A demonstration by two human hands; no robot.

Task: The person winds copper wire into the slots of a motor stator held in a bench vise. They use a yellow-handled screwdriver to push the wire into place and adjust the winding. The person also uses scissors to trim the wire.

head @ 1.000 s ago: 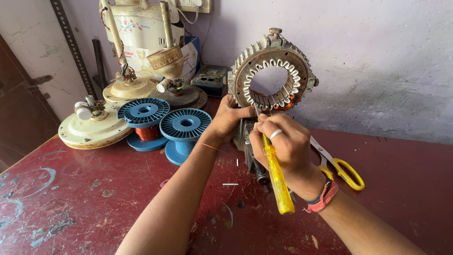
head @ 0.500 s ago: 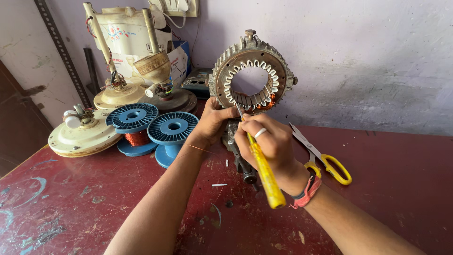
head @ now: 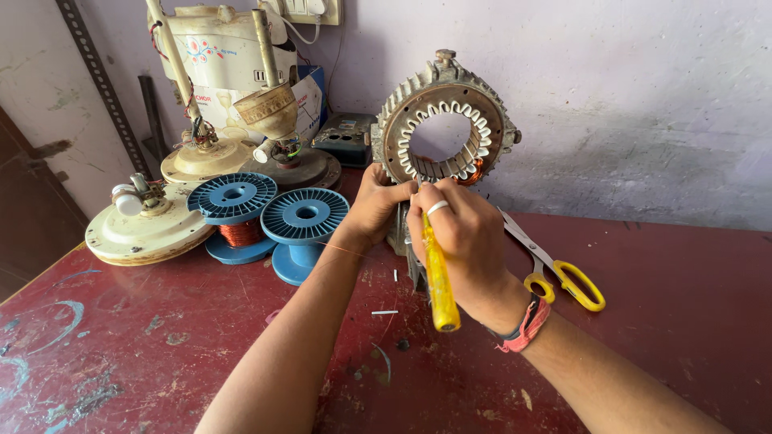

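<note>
Hands (head: 434, 213) unmoved on stator (head: 445, 128), yellow screwdriver (head: 438, 273) still gripped

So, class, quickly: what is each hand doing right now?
Left hand: gripping the lower edge of the upright motor stator.
Right hand: closed around a yellow-handled tool.

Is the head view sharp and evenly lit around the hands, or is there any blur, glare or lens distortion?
Head view: soft, even daylight, no harsh glare; the stator and both hands, left and right, are sharp, with no motion blur. Faint shadows fall under the forearms on the red table. The wide lens bends the slotted bar at the left edge.
</note>
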